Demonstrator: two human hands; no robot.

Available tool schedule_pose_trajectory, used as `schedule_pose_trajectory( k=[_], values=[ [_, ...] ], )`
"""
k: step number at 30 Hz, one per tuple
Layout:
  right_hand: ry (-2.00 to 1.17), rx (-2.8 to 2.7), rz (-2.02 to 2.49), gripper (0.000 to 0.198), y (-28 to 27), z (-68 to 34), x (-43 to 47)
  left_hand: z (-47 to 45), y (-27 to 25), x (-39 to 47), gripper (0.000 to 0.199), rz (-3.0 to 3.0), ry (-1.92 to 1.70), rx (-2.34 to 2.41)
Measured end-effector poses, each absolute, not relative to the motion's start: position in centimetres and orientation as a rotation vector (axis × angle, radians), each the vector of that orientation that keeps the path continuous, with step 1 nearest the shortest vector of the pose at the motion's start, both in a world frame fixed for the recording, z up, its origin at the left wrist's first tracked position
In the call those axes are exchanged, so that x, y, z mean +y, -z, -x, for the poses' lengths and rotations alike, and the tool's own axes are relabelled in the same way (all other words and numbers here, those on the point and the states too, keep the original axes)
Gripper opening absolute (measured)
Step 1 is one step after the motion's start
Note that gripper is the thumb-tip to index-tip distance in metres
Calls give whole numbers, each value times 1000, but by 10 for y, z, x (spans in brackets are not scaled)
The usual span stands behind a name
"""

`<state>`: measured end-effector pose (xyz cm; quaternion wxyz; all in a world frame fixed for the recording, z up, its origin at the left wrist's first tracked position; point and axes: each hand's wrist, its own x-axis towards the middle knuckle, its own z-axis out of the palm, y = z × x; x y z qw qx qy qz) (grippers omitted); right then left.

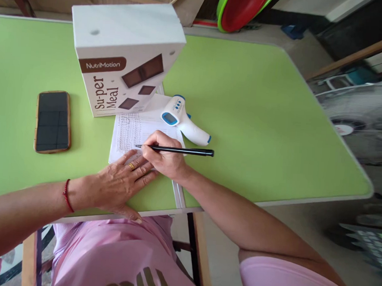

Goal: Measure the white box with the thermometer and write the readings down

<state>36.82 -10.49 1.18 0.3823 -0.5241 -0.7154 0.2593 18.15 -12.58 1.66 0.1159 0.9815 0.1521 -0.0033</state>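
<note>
My right hand is closed around a black pen, its tip at the sheet of paper. Dense handwriting covers the left part of that paper. Lying flat with fingers stretched out, my left hand presses on the paper's near edge and the table; a ring and a red bracelet show on it. A white and blue infrared thermometer rests across the paper's right side. Behind the writing, a white "NutriMotion Su-per Meal" box stands upright, hiding part of the paper's far end.
A smartphone in a brown case lies dark-screened on the left of the green table. Past the table's right edge is a fan. Red and green basins stand beyond the far edge. A seam crosses the tabletop.
</note>
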Motion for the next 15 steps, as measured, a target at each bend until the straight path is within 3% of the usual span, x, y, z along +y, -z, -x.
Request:
schedule_pose_trajectory(
  k=[15],
  values=[
    [-667, -1822, 1244, 15, -12, -369, -105, -181, -17, -125, 111, -2889, 28, 427]
  ],
)
